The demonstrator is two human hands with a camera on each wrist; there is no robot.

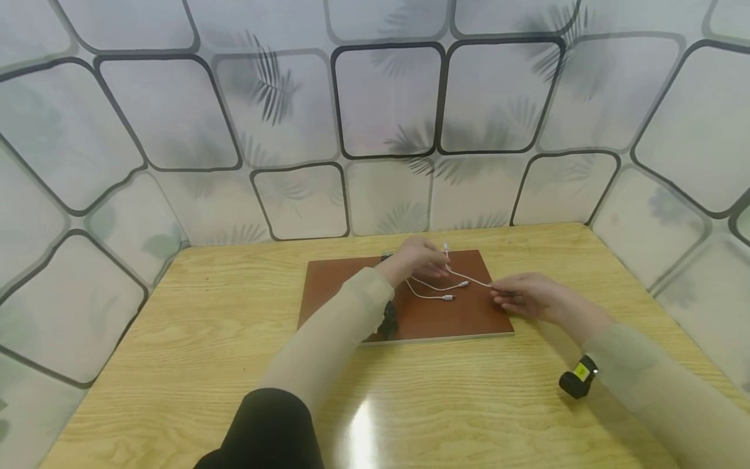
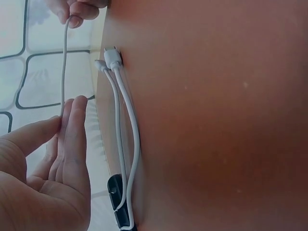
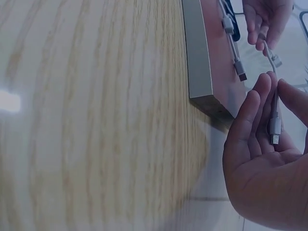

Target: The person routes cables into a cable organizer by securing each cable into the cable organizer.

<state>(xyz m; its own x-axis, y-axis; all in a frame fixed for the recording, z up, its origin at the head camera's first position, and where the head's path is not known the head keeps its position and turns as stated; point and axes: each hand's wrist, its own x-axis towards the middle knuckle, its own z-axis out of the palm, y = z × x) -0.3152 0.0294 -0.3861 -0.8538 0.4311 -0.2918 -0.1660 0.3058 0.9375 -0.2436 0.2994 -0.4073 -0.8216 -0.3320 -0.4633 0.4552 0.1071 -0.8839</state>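
Observation:
A white charging cable [image 1: 471, 280] stretches between my two hands over the back right of a brown board [image 1: 346, 277]. My left hand [image 1: 418, 258] pinches it between thumb and fingers. At the other end my right hand [image 1: 527, 296] pinches it just behind a small metal-tipped plug [image 3: 275, 127], which lies along the fingers. Another white plug [image 1: 445, 247] pokes up beside my left hand. Two more white cables [image 2: 130, 115] run over the board from a black cable clip [image 2: 115, 195]; my left arm mostly covers the clip in the head view.
The board lies on a light wood-grain table [image 1: 205, 339], its pale side edge [image 3: 198, 53] facing me. A patterned curtain [image 1: 387, 98] closes off the back and both sides. A black wrist camera [image 1: 577, 378] hangs at my right sleeve.

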